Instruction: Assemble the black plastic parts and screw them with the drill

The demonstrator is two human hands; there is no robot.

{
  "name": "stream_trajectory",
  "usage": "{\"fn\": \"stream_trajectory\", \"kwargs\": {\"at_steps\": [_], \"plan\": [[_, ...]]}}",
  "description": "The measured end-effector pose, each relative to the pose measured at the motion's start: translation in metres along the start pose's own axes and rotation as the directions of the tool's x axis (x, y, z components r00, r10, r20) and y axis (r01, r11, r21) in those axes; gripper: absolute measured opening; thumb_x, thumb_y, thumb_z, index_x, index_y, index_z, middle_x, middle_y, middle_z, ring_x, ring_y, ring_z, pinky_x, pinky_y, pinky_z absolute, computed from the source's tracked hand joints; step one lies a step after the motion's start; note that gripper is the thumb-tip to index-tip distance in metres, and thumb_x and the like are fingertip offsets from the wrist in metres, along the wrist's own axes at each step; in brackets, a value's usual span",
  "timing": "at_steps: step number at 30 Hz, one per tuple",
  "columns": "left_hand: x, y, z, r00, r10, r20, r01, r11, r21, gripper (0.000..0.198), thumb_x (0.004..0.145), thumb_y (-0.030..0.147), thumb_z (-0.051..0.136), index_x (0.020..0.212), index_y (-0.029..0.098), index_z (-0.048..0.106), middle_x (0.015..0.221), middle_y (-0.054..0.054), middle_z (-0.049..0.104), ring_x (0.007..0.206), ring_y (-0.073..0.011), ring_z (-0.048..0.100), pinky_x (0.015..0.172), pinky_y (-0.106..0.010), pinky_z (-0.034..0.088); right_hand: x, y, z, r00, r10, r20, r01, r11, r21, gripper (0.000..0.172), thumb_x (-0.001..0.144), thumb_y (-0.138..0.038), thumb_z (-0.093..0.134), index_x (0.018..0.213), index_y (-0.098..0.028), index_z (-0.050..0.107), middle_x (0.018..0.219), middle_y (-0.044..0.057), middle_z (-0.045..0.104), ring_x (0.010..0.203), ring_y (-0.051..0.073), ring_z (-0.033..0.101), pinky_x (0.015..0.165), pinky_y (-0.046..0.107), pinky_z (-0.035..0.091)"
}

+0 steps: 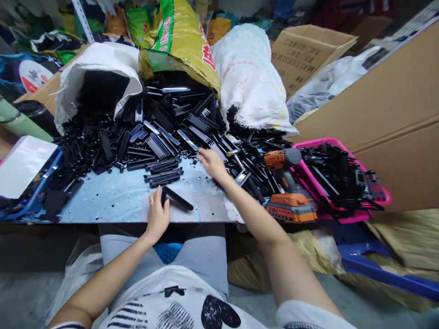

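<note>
My left hand (pixel 158 215) grips one end of a black V-shaped plastic part (pixel 179 198) at the table's front edge. Its long arm slants down to the right. My right hand (pixel 211 163) is at the near edge of the pile of black plastic parts, with its fingertips drawn together over small loose bits; whatever is between them is too small to make out. Just beyond my left hand lies a short row of similar black parts (pixel 163 172). A flat strip with a shiny grey face (pixel 188 140) lies just past my right fingertips.
An orange and grey cordless drill (pixel 290 187) stands right of my right forearm, beside a pink basket (pixel 387 197) of black parts. Behind the pile lie a white sack (pixel 99 57), a yellow-green sack (pixel 185 36) and another white sack (pixel 252 68). A blue tray (pixel 37 189) is at left.
</note>
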State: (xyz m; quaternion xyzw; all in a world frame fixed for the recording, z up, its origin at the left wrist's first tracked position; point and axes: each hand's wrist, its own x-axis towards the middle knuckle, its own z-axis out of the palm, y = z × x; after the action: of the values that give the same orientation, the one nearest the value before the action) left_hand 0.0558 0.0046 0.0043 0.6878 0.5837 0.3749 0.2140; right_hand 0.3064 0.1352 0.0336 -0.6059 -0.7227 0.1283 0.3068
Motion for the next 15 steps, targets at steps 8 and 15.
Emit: {"fn": "stream_trajectory", "kwargs": {"at_steps": [8,15], "plan": [[0.034,0.000,0.002,0.702,0.338,0.627,-0.590,0.769,0.247,0.045,0.086,0.003,0.038,0.123,0.023,0.055,0.106,-0.008,0.063,0.107,-0.0227,0.054,0.105,-0.055,0.028,0.114,0.148,-0.075,0.679,0.646,-0.349,-0.734,0.581,-0.353,0.033,0.091,-0.016,0.042,0.121,-0.006,0.053,0.120,0.024,0.053,0.116,0.029,0.040,0.092,0.045,0.035],[0.038,0.003,0.004,0.667,0.295,0.684,-0.635,0.705,0.316,0.043,0.088,0.004,0.040,0.126,0.020,0.052,0.099,-0.008,0.062,0.091,-0.0203,0.055,0.084,-0.037,0.042,0.134,0.196,-0.091,0.489,0.817,-0.307,-0.872,0.468,-0.144,0.025,0.082,-0.018,0.060,0.101,-0.002,0.061,0.111,0.028,0.056,0.120,0.031,0.039,0.096,0.047,0.031]]}}
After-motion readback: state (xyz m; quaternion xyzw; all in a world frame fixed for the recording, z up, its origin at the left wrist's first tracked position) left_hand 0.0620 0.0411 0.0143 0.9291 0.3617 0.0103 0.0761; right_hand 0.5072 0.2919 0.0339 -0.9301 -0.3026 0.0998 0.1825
